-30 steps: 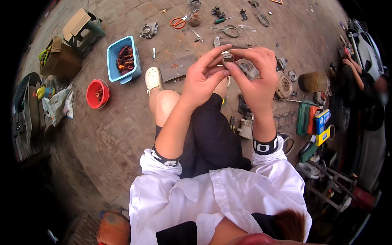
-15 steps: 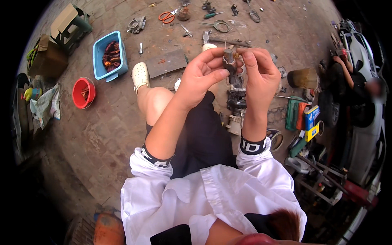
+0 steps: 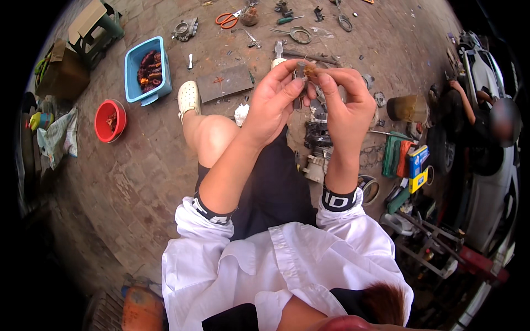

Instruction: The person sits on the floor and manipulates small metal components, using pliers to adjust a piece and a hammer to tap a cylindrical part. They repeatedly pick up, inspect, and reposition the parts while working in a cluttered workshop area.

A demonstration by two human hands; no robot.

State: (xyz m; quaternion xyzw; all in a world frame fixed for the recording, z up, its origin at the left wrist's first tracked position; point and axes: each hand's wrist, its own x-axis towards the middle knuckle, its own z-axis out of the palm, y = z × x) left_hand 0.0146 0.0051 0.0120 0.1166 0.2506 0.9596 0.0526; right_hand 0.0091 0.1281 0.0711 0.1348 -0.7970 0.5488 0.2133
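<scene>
On the brick floor [image 3: 143,187], a blue tub [image 3: 130,77] stood far left. My left hand [image 3: 270,107] pinched a small metal piece [image 3: 301,69], raised ahead of me; my right hand [image 3: 350,102] was narrowed beside a brownish tuft [image 3: 308,72], its grip unclear. I judged this fine fingertip work, calling next for steadiness. Fingers hid the piece's lower end; thin strands blurred.

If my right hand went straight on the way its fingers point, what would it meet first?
Probably the small grey metal part held in the left hand; the right hand points leftward at it. Depth is unclear, so left fingertips might come first.
</scene>
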